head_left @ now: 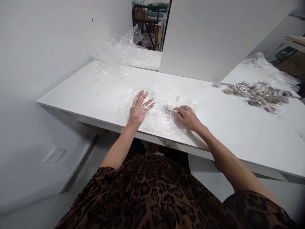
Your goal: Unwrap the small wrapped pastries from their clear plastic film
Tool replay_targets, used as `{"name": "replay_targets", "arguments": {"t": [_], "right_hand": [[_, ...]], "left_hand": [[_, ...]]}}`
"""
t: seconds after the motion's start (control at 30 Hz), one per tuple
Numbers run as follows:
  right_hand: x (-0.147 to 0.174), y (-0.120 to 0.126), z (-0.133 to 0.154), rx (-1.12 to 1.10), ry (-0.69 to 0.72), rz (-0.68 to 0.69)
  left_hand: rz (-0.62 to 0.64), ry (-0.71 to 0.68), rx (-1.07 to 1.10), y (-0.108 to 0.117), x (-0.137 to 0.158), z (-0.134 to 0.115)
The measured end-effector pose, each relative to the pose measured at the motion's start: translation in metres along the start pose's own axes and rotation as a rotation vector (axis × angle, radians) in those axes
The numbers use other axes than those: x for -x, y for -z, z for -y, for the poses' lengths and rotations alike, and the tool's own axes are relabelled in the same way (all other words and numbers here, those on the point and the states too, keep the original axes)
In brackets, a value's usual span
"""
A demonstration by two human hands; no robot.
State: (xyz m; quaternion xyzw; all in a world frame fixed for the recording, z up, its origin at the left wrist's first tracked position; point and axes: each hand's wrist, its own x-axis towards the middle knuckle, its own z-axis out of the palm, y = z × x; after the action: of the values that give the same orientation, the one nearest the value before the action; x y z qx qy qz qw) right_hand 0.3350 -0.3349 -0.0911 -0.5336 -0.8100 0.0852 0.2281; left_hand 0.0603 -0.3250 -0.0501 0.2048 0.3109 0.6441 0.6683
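Note:
A crumpled sheet of clear plastic film (157, 122) is spread on the white table in front of me. My left hand (140, 106) is palm up with its fingers spread, and part of the film lies over them. On the film sits a small pale lump (168, 108), too blurred to name. My right hand (187, 117) is to the right of this lump, palm down, its index finger stretched so that the tip is at the lump's edge. Its other fingers are loosely bent and partly hidden.
Toward the right of the white table (214, 127) lies a pile of small film-wrapped pieces (259, 92). Loose clear film (126, 51) is heaped at the back left, and more film (264, 68) at the back right. A white panel (202, 38) stands upright behind the table. A wall socket (54, 156) is at lower left.

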Motion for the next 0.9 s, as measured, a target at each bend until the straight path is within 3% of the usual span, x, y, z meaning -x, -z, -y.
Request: {"name": "replay_targets", "arguments": {"t": [0.17, 0.27, 0.43, 0.53, 0.63, 0.8, 0.9], "right_hand": [[-0.002, 0.010, 0.001, -0.328, -0.126, -0.288], [-0.002, 0.009, -0.001, -0.510, -0.204, -0.444], [0.003, -0.002, -0.019, -0.716, -0.353, -0.480], [0.006, -0.001, -0.020, -0.769, -0.353, -0.450], [0.011, 0.006, -0.007, -0.735, -0.286, -0.321], [0.016, 0.010, 0.012, -0.447, 0.097, 0.037], [0.012, 0.002, 0.005, -0.238, 0.170, 0.062]], "left_hand": [[0.107, -0.113, -0.027, -0.045, 0.000, -0.042], [0.187, -0.091, -0.052, -0.074, -0.005, -0.055], [0.304, -0.080, -0.095, -0.113, -0.022, -0.050], [0.345, -0.088, -0.103, -0.135, -0.029, -0.048], [0.324, -0.082, -0.088, -0.155, -0.034, -0.050], [0.243, -0.162, -0.134, -0.173, -0.046, -0.053], [0.268, -0.190, -0.179, -0.173, -0.046, -0.057]]}}
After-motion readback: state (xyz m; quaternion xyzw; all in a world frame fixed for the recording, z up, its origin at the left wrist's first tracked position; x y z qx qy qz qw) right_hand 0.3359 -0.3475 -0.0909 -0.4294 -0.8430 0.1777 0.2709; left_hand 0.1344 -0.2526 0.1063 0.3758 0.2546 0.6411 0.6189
